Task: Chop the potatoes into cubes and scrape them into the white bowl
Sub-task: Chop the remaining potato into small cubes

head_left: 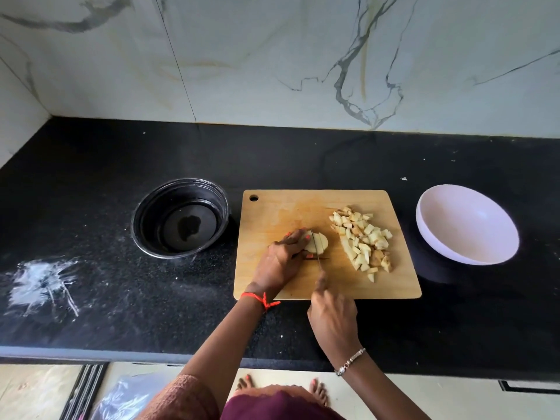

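So, a wooden cutting board (272, 213) is laid out mid-counter on the black countertop (91, 165). A half potato (321, 241) is pinned down on the board, a bit left of its middle, by the left hand (281, 259), fingers curled over its left side. A few slices can already be seen on its right end. The knife (317, 253) is held in the right hand (333, 319), blade pointing away and set down into the potato. The handle is pretty much buried under the fingers, so the grip is probably a closed wrap around it, with one finger stretched toward the blade.

A pile of potato cubes (363, 241) is heaped on the right half of the board, apart from the knife. The white bowl (466, 225) is parked just right of the board, nothing seen inside. A clear glass bowl (180, 218) is placed just left of the board.

A red thread (262, 300) is tied on the left wrist, a beaded bracelet (351, 360) is worn on the right. A white powdery smear (42, 286) is left on the counter far over to the left.
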